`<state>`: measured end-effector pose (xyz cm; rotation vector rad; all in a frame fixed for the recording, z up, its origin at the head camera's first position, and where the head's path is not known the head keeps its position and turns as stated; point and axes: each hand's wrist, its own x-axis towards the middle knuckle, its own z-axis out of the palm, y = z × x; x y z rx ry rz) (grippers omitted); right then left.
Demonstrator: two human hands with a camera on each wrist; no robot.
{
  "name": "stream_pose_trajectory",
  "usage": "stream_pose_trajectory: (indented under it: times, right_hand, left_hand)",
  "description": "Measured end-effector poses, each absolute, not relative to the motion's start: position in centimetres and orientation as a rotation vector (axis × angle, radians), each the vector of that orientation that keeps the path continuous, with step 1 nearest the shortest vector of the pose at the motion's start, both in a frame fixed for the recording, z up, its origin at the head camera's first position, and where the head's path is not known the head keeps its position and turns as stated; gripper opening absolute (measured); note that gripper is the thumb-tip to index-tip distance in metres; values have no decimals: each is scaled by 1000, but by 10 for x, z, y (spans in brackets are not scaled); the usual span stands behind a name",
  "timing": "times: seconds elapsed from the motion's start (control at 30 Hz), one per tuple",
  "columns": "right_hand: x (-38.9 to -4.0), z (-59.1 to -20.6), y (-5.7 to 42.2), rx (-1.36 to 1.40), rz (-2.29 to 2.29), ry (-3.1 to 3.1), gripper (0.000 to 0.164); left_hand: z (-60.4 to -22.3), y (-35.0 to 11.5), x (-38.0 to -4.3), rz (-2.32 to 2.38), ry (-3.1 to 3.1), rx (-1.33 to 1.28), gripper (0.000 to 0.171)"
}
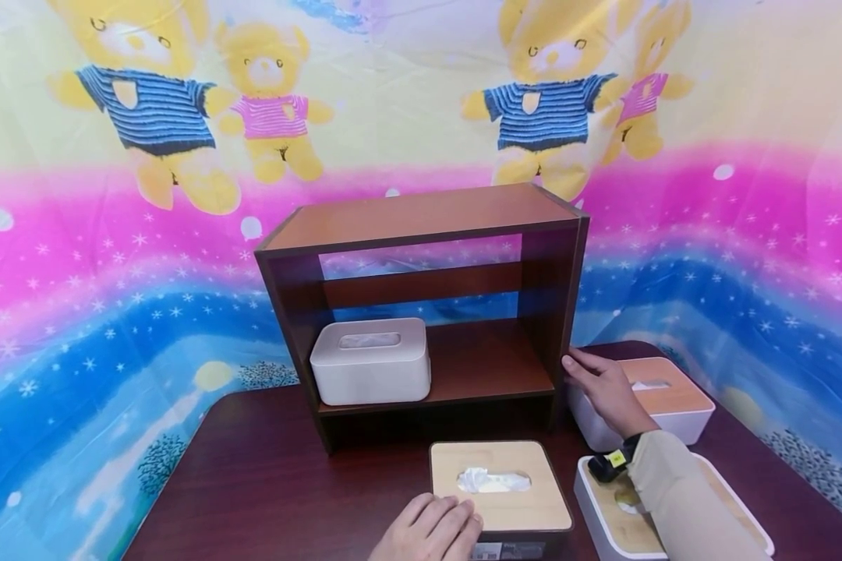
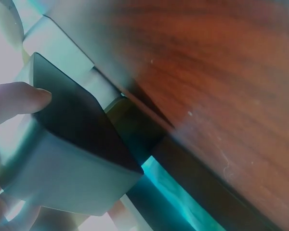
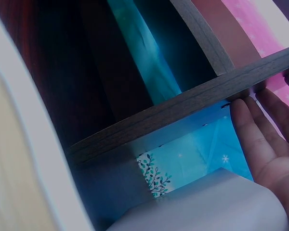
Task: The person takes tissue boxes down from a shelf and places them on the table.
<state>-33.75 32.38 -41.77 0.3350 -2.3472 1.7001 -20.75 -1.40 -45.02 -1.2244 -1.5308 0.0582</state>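
My left hand (image 1: 428, 531) holds the near left corner of a dark tissue box (image 1: 494, 514) with a light wood lid, on the table before the shelf. In the left wrist view the thumb (image 2: 31, 98) lies against the box's dark side, with the other fingers across from it. My right hand (image 1: 609, 391) reaches to the right side of a brown wooden shelf (image 1: 421, 218). Its fingers (image 3: 253, 137) are extended, fingertips at the side panel. Below that hand sits a white tissue box with an orange-brown lid (image 1: 673, 397).
A white tissue box (image 1: 372, 366) stands at the left on the shelf board. Under my right forearm, a white-rimmed tissue box with a wood lid (image 1: 726, 499) rests on the dark red table (image 1: 252, 483). A printed bear curtain (image 1: 407, 101) hangs behind.
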Motion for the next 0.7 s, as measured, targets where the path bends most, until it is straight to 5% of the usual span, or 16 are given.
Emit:
stream_pose_trajectory:
  times: [0.7]
  right_hand:
    - [-338, -419, 324, 285, 1685, -2379, 59]
  left_hand:
    - [-455, -10, -213, 188, -1315, -1228, 14]
